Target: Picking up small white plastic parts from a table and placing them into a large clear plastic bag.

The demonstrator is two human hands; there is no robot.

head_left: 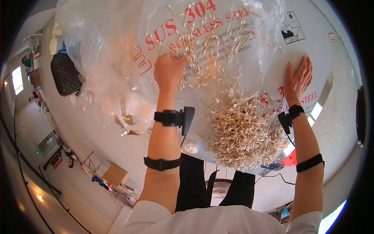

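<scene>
My left hand (170, 72) is closed, its fingertips curled together among loose cotton swabs (210, 76) strewn over a clear plastic sheet or bag. What those fingers hold, if anything, is hidden. My right hand (299, 80) lies flat on the table (272, 74), fingers stretched out and nothing in it. Between my forearms, at the near edge, a big heap of cotton swabs (247, 132) is piled up. A small clear round tub (191, 147) with white tips showing inside stands left of the heap.
Crumpled clear plastic (105, 50) spreads over the table's left and far side. A dark patterned bag (65, 74) sits beyond the left edge. Something red (289, 159) and a black cable (278, 176) show by the near right edge. A cardboard box (115, 174) stands in the background.
</scene>
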